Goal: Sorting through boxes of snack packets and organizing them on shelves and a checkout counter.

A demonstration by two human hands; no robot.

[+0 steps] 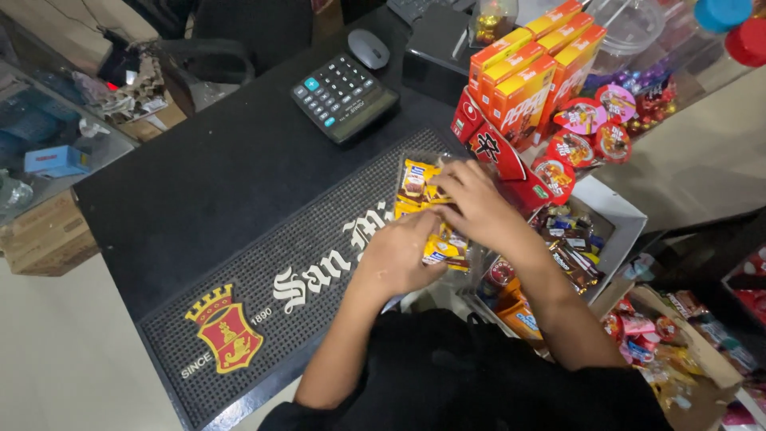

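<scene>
1. Candy packets (431,209), yellow and brown, lie in a clear tray on the rubber mat (263,279) of the black table (199,191).
2. Left hand (396,255) grips the near packets; right hand (475,203) curls over the far ones.
3. Calculator (343,96) sits farther off, orange boxes (531,76) to the right.

Both arms come up from the bottom of the frame, bare from the elbows down, dark sleeves above that. Left hand (396,257) is palm down with fingers curled in, knuckles facing up. Right hand (477,203) sits just past it and a bit higher, also palm down, fingers bent and bunched at the tips like it's pinching. The two hands are touching or nearly so, wrists angled in toward each other.
</scene>
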